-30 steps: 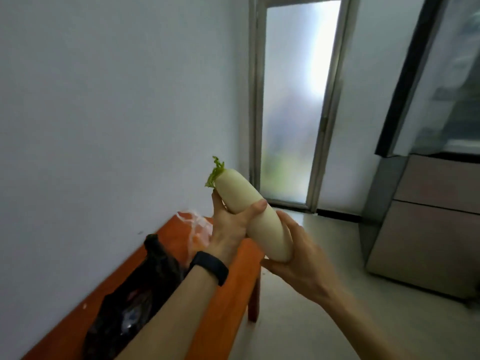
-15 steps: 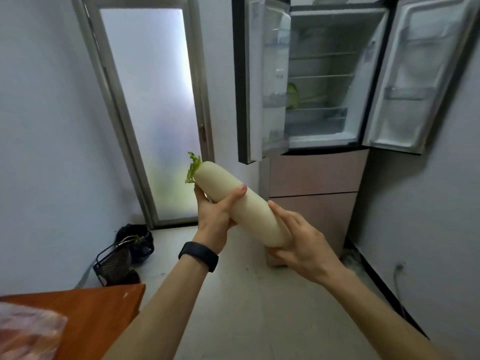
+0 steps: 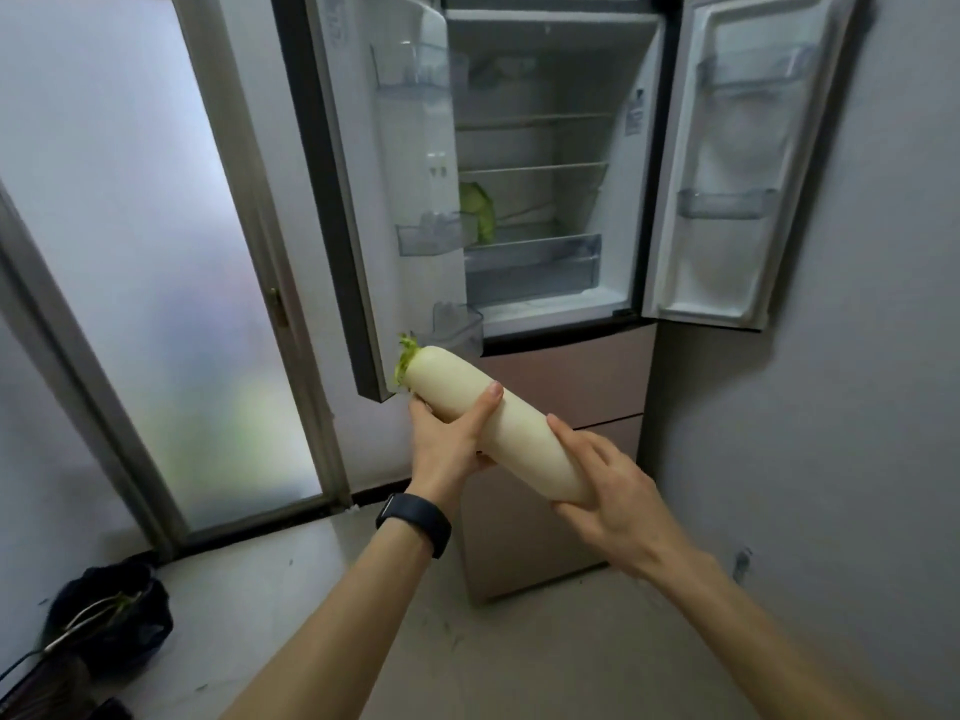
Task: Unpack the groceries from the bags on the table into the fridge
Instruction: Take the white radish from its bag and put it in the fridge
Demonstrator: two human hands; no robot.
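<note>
White and long, the radish (image 3: 498, 423) is held in the air in front of the fridge (image 3: 545, 59), lower than the open compartment and tilted, with its leafy stub up and to the left and its blunt end down and to the right. The left hand (image 3: 452, 444) grips it just behind the stub, thumb laid over the top and fingers underneath; the right hand (image 3: 608, 491) cups the blunt end with its fingers curled round it. Both fridge doors stand wide, so nothing needs opening first. The step in hand looks to be the carry up into the compartment, and the two-handed hold suits it: a smooth root of this length would likely pivot or slip from one hand. In this view the stub sits close to the bottom corner of the left door (image 3: 363, 200) and its lowest door bin (image 3: 457, 330), so the sensible path is to lift and swing toward the middle before going in, clear of that corner. The glass shelf (image 3: 535, 168) above the green vegetable (image 3: 475, 210) looks bare and wide enough (though its true depth is hard to judge here), so laying the radish flat along it, leafy end first, should work. The clear drawer (image 3: 532, 272) below is an alternative, but it would need a free hand to pull.
</note>
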